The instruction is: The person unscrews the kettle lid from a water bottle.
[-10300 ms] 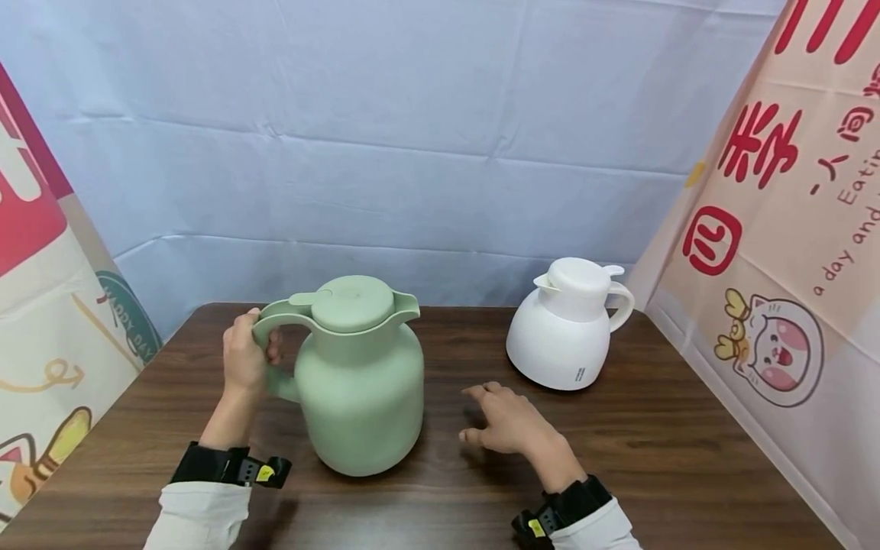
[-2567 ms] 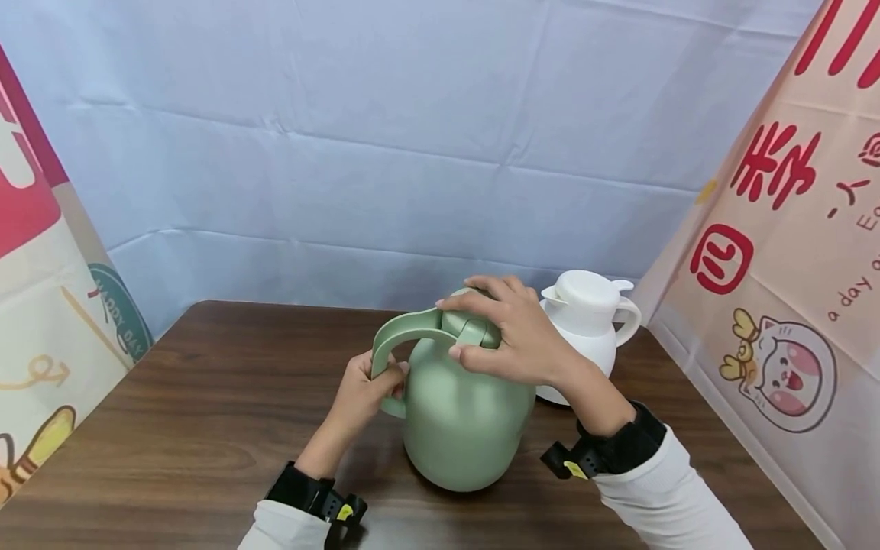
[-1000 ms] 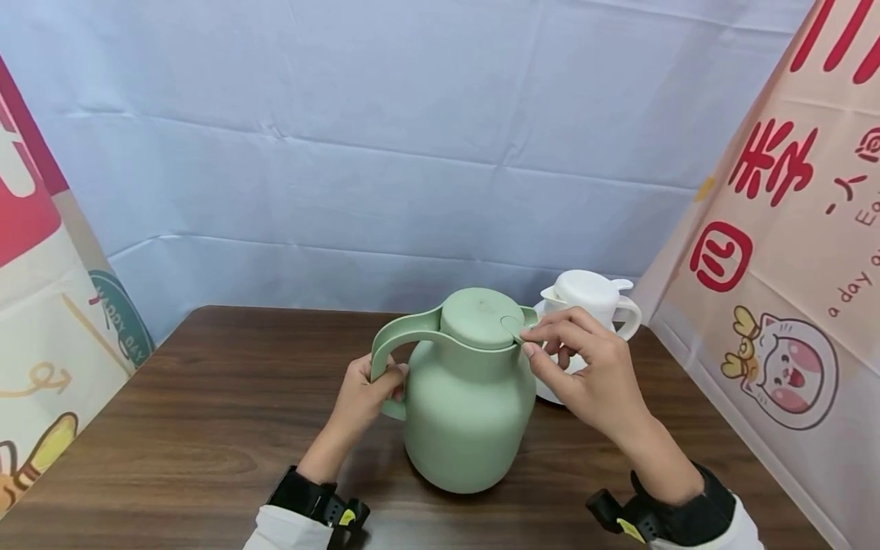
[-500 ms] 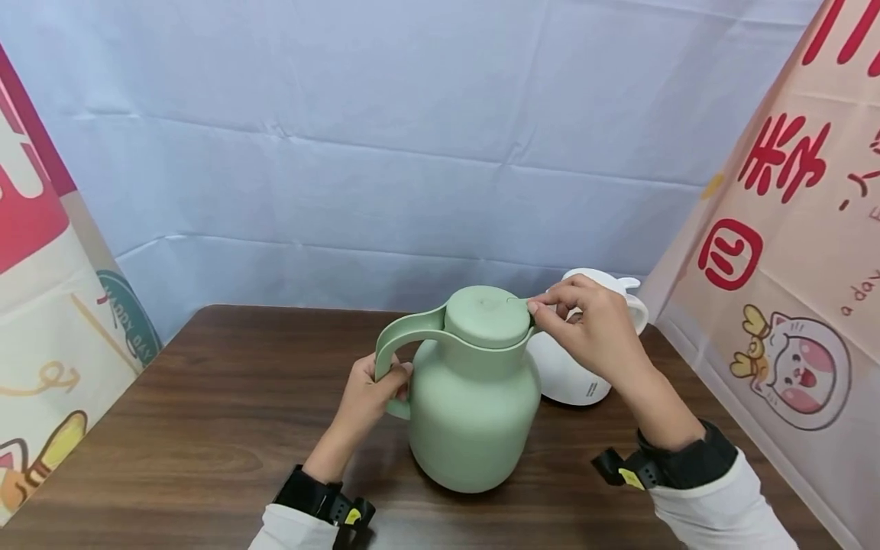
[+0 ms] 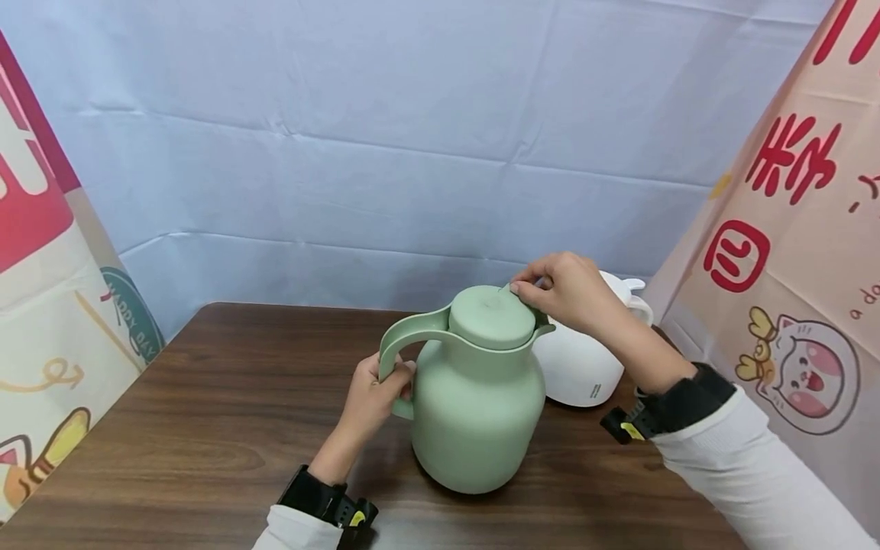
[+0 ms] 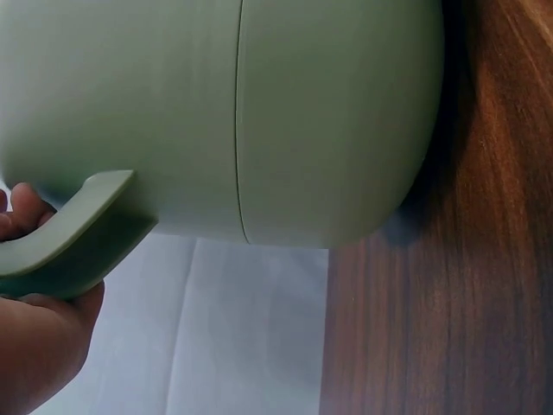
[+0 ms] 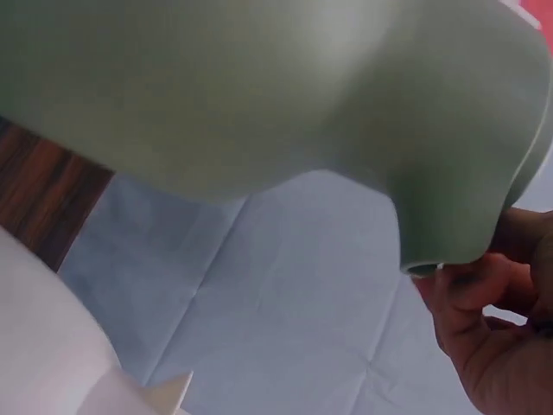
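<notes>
A pale green thermos jug [image 5: 477,412] stands upright on the table, its spout to the right and its handle to the left. My left hand [image 5: 371,389] grips the jug's handle [image 5: 412,328]; the left wrist view shows fingers and thumb around the handle's lower part. On top sits the round green lid [image 5: 491,315]. At the lid's far right edge, above the spout [image 5: 546,328], my right hand [image 5: 560,289] pinches the lid's small tab with thumb and fingers; the fingertips partly hide the tab. In the right wrist view, the fingers [image 7: 475,298] are curled close by the spout.
A white jug [image 5: 584,367] stands close behind and right of the green one, partly hidden by my right hand and forearm. The brown wooden table [image 5: 227,412] extends left and in front. Pale blue cloth [image 5: 330,176] hangs behind it, with printed cloths at both sides.
Over the last second my right hand has moved up and away along the lid's edge, the tab turning with it from the near right to the far right. My left hand keeps hold of the handle.
</notes>
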`<action>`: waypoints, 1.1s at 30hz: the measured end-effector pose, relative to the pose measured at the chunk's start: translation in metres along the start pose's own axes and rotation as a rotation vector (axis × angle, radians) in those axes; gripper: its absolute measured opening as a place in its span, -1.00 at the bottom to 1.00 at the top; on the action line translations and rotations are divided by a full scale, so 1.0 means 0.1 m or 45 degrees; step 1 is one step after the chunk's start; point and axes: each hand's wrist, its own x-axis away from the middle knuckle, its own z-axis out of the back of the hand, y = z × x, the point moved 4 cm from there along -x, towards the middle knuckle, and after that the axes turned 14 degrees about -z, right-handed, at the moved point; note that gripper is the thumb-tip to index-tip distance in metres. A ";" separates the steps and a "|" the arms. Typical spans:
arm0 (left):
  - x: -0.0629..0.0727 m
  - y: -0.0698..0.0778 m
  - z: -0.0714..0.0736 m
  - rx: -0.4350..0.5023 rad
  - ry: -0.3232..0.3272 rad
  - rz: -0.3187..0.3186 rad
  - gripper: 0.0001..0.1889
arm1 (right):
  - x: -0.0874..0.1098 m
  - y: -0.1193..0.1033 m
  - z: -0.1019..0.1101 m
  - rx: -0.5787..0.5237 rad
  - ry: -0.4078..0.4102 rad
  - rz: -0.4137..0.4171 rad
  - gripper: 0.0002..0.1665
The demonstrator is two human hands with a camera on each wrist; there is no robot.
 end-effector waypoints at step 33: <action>0.05 -0.28 0.02 -0.063 0.049 0.041 -0.66 | -0.26 -0.77 -0.32 0.234 -0.176 -0.017 -0.88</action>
